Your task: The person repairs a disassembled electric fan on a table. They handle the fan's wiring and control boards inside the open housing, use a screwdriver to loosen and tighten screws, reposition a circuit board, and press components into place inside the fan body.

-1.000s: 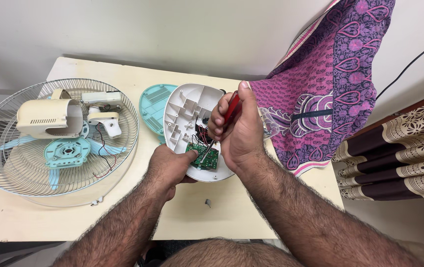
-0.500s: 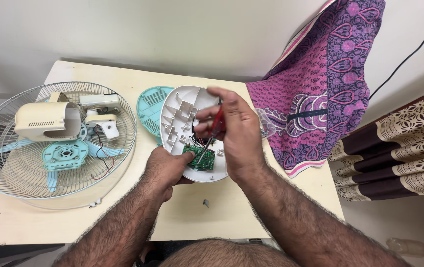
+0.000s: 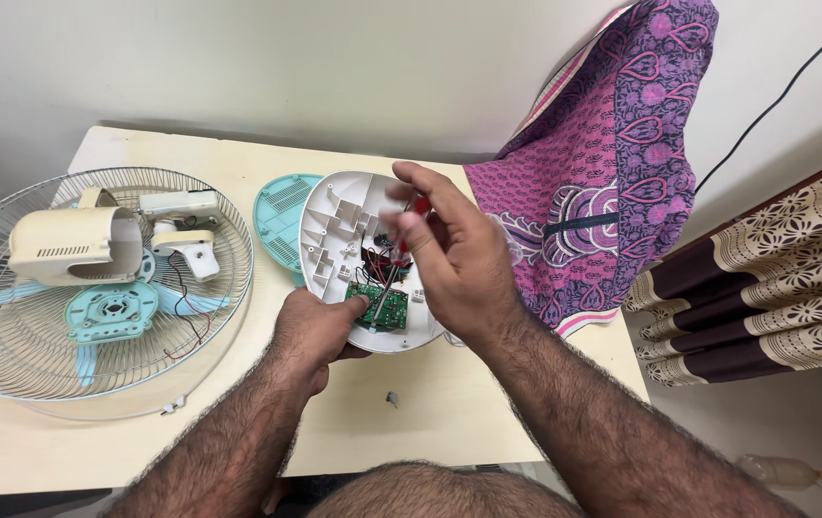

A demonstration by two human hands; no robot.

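Note:
A white oval fan base shell lies open side up on the cream table. Inside it sit a green circuit board and red and black wires. My left hand grips the shell's near rim, thumb next to the board. My right hand hovers over the shell, fingers pinched on a red-handled screwdriver whose metal tip points down at the board. The handle is blurred.
A teal cover plate lies beside the shell. On the left, a wire fan guard holds teal blades and a cream motor housing. A small screw rests near the front edge. Purple patterned cloth hangs on the right.
My right hand has loosened from a closed grip on the screwdriver and shifted its fingers up the handle. The left hand stays on the shell's rim.

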